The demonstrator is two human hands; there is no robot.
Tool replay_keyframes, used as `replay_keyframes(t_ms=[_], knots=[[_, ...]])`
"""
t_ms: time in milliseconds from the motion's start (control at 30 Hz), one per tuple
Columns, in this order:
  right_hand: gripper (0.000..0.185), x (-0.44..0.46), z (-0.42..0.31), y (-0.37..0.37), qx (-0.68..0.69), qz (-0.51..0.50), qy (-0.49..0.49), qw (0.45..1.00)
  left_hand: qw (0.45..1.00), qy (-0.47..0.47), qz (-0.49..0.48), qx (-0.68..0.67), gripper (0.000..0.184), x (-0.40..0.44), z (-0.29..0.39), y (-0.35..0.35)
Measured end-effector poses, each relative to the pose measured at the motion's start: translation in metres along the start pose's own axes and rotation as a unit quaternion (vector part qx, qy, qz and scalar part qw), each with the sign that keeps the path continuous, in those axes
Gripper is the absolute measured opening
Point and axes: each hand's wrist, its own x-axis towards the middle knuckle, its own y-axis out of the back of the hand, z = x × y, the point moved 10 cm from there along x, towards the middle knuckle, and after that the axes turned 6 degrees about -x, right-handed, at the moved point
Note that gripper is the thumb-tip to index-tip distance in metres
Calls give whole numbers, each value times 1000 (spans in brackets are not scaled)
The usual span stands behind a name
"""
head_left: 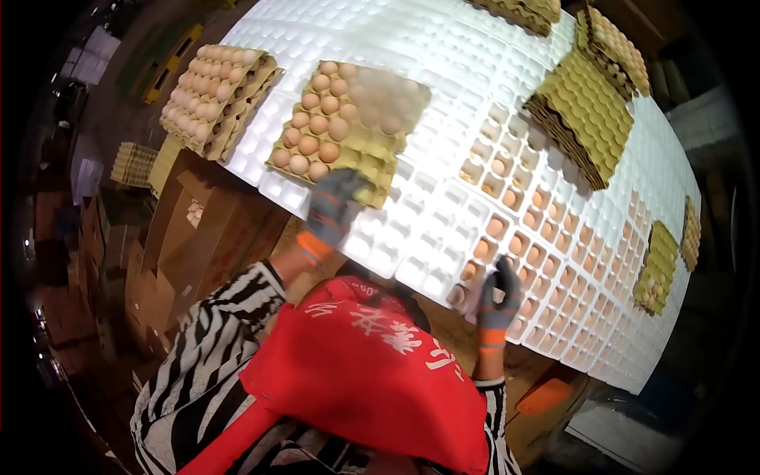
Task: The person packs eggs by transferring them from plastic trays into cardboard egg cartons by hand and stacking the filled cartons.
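My left hand (332,207), in a grey glove with an orange cuff, is at the near edge of a yellow pulp egg tray (372,158). Brown eggs (318,124) fill the left part of that tray, and several cups beside my hand hold none. Motion blurs the left fingers, so any grip is unclear. My right hand (500,297), gloved alike, has curled fingers over the front of the white foam trays (431,273). Something pale and pinkish (473,305) shows beside its fingers; I cannot make out what it is. Eggs (482,248) sit in the foam cups nearby.
Stacked full egg trays (210,95) stand at the table's left edge. A pile of pulp trays (582,119) lies at the back right, and a smaller tray (655,269) at the far right. Cardboard boxes (190,237) stand left of the table. An orange object (545,395) is below its front edge.
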Motion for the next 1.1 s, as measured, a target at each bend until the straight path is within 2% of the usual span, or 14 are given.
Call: replay_keyframes(t_ms=[67, 267, 367, 467, 533, 600, 667, 700, 733, 800, 833, 867, 1033, 1100], knots=[[39, 12, -30, -50, 52, -77, -40, 995, 996, 25, 21, 80, 54, -4, -36, 40], [51, 50, -216, -239, 17, -148, 246, 958, 953, 16, -243, 179, 42, -10, -138, 61], [46, 58, -226, -327, -184, -273, 233, 915, 941, -59, -261, 206, 24, -4, -148, 50], [44, 64, -224, -334, -136, -286, 209, 925, 948, -25, -289, 130, 29, -1, -167, 51], [43, 78, -204, -305, 118, -259, 49, 957, 946, 200, -186, -175, 34, 1, -193, 76], [38, 76, -147, -305, 362, -262, -167, 879, 774, 365, -40, -515, 36, -3, -215, 90], [34, 85, -163, -286, 528, -239, -247, 777, 675, 407, -11, -615, 32, 3, -222, 96], [32, 96, -178, -278, 437, -245, -152, 852, 661, 407, -54, -629, 27, 6, -221, 86], [33, 97, -168, -291, 387, -263, -172, 867, 808, 390, -87, -432, 23, 14, -225, 84], [36, 110, -214, -290, -1, -201, 106, 974, 969, 97, -197, -115, 24, 50, -166, 77], [43, 110, -235, -293, -75, -190, 134, 970, 975, -60, -191, 92, 27, 49, -145, 62], [47, 106, -228, -319, -219, -253, 135, 933, 912, -24, -332, 241, 40, 33, -164, 20], [46, 114, -169, -310, 105, -197, 36, 974, 961, 145, -233, -19, 37, 54, -187, 65], [42, 122, -151, -297, 311, -225, -181, 906, 976, 163, -146, -13, 35, 64, -201, 86]])
